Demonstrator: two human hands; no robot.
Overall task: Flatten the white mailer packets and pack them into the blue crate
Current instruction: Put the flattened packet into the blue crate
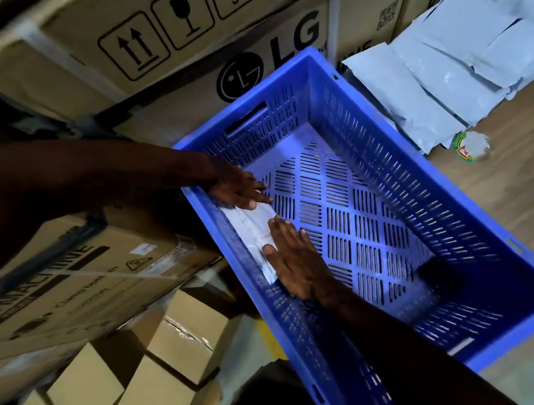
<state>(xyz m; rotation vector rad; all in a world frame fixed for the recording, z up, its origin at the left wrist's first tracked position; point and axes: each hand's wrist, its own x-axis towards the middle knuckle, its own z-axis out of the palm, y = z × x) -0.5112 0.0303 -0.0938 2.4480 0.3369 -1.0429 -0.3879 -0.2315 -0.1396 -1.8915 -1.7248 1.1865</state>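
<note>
Inside the slotted blue plastic crate, 1 flat white mailer packet lies against its near-left wall. Left hand and right hand press it, fingers straight; slotted floor beyond lies bare.

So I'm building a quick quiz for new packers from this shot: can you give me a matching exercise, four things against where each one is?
Things:
1. left hand
2. pile of white mailer packets
3. white mailer packet
4. round sticker

Places:
A. on the brown surface, just outside the blue crate's far rim
B. flat on the crate floor against the near wall
C. pressing the packet's far end, fingers straight
D. heaped beyond the crate, top right

Pairs: 1-C, 2-D, 3-B, 4-A
</note>
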